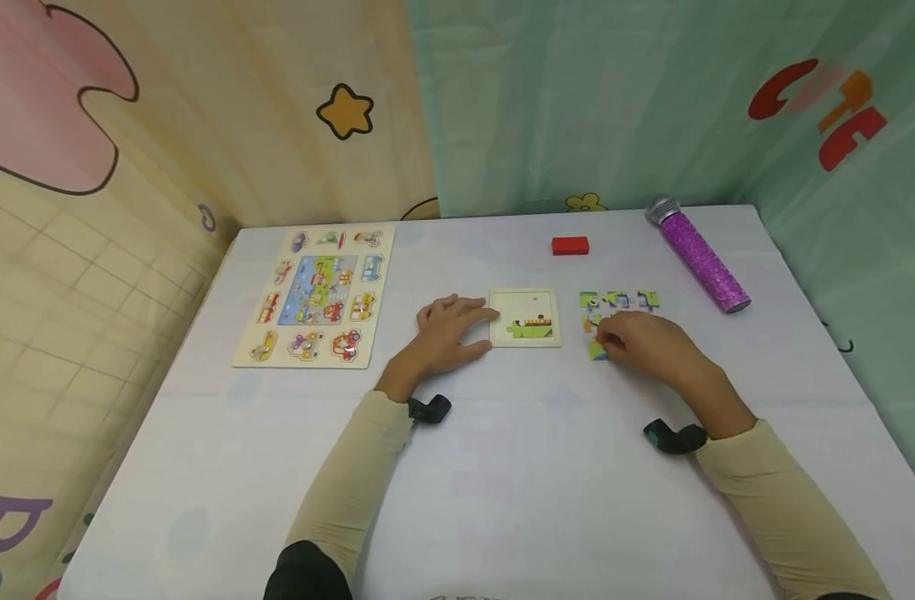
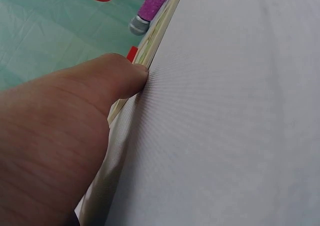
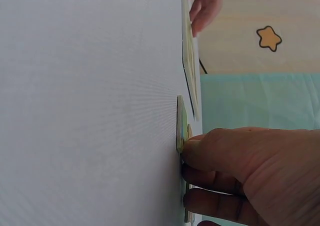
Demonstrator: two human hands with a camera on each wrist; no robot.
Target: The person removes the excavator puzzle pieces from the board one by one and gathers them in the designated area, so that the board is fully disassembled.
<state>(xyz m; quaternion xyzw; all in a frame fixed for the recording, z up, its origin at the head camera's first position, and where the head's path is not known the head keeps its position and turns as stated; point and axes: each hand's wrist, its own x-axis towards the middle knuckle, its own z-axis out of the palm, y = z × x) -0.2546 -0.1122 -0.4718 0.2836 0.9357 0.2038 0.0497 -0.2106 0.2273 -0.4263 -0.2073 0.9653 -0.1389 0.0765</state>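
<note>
A small square puzzle board [image 1: 525, 340] with a pale frame lies mid-table, its green and red picture partly filled in. My left hand [image 1: 453, 333] is at its left side, fingers spread, with index fingertip and thumb touching the frame. In the left wrist view the thumb [image 2: 127, 78] presses against the board's edge. Right of the board, several loose jigsaw pieces [image 1: 617, 298] lie in rows. Over their lower part is my right hand [image 1: 648, 346], fingers curled down, pinching a puzzle piece [image 3: 181, 123] close to the tabletop. The hand hides some of the other pieces.
A larger peg puzzle [image 1: 318, 292] with vehicle pieces lies at the left of the white table [image 1: 502, 483]. Behind the small board sits a red block [image 1: 570, 246]. A glittery purple microphone [image 1: 701, 258] lies at the back right, near the curtain [image 1: 577, 108].
</note>
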